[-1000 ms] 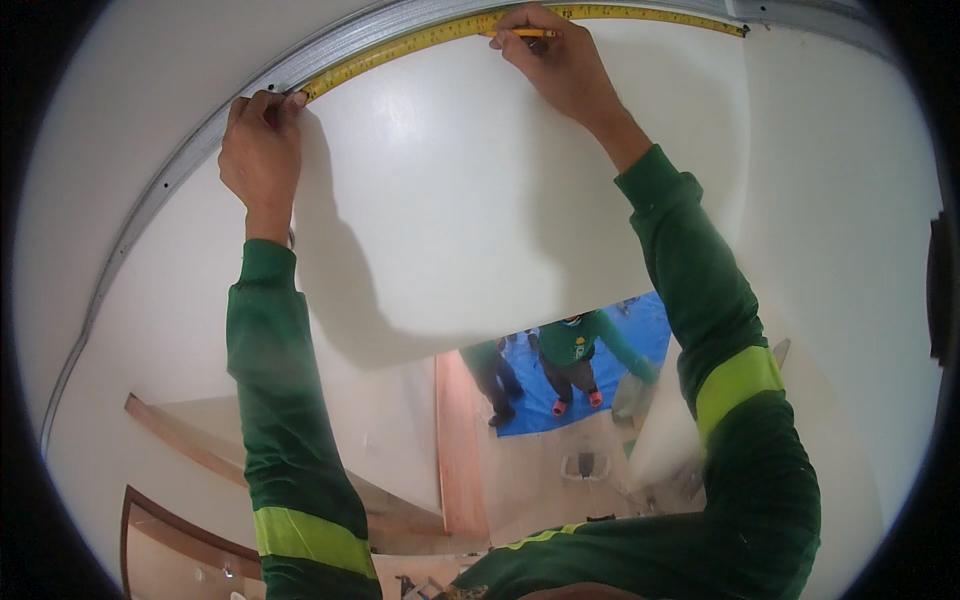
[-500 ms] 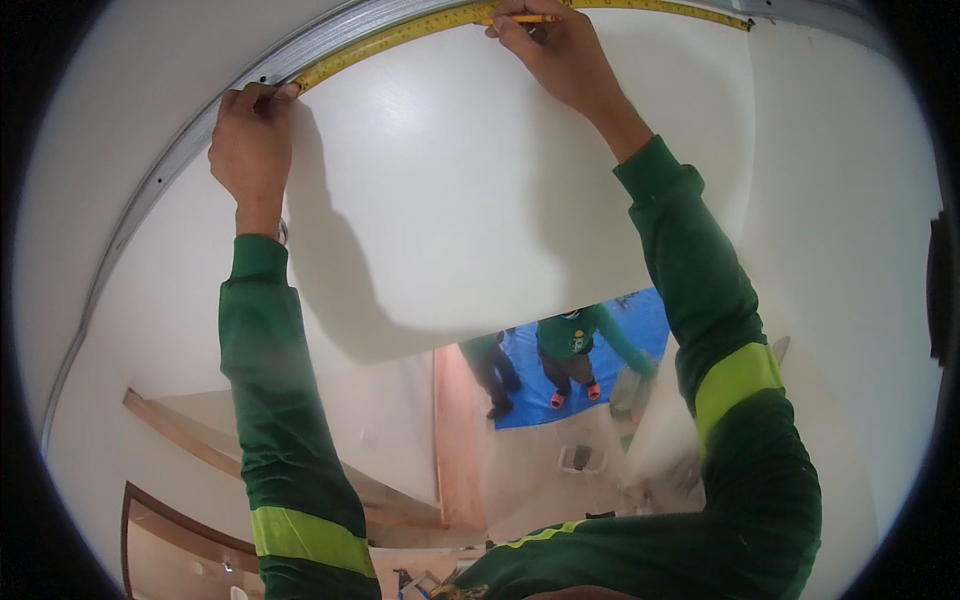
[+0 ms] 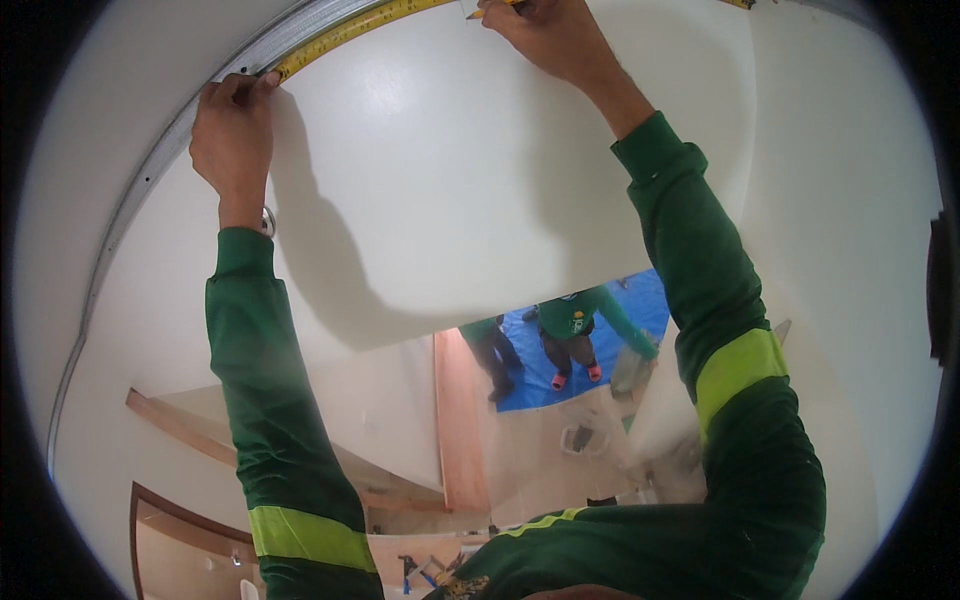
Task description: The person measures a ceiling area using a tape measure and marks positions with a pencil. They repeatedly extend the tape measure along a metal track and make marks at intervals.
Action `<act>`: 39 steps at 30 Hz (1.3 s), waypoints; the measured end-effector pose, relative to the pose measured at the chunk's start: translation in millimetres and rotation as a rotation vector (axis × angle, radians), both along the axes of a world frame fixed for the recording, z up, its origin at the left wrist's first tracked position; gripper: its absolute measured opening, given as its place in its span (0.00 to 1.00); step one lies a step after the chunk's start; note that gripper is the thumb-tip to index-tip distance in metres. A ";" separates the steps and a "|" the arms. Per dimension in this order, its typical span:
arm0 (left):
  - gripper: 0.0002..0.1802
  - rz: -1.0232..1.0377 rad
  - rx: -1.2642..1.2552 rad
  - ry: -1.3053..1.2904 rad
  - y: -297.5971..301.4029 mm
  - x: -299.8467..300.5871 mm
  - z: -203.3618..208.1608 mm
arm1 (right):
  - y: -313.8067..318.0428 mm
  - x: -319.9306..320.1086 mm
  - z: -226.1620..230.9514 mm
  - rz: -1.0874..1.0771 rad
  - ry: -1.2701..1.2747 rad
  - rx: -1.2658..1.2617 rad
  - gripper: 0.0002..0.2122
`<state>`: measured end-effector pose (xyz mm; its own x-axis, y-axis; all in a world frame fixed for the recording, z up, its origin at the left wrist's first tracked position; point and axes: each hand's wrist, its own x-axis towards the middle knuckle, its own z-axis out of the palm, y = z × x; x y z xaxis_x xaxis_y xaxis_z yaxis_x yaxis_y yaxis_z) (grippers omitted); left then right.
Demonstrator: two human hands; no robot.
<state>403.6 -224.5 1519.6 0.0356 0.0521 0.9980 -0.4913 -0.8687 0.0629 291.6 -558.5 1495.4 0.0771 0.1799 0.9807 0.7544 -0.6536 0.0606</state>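
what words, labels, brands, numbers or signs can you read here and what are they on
Yellow tape measure: numbers and scale marks, too small and blurred to read reliably.
Green top on the person lower in view: chest emblem, too small to read.
Otherwise, no readable text.

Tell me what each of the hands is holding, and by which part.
The left hand pinches the tape at its left visible end; the right hand grips the pencil near its tip.
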 end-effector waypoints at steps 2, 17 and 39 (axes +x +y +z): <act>0.18 0.011 0.000 -0.002 -3.0 -1.0 -0.2 | 1.5 1.6 -0.1 0.065 0.000 0.054 0.05; 0.13 -0.125 -0.018 -0.013 3.6 -0.1 -3.9 | 28.3 -37.3 -6.8 0.073 -0.074 0.124 0.06; 0.14 -0.258 -0.055 -0.111 -3.9 12.2 -7.2 | 104.2 59.2 18.6 -1.005 -0.364 0.042 0.10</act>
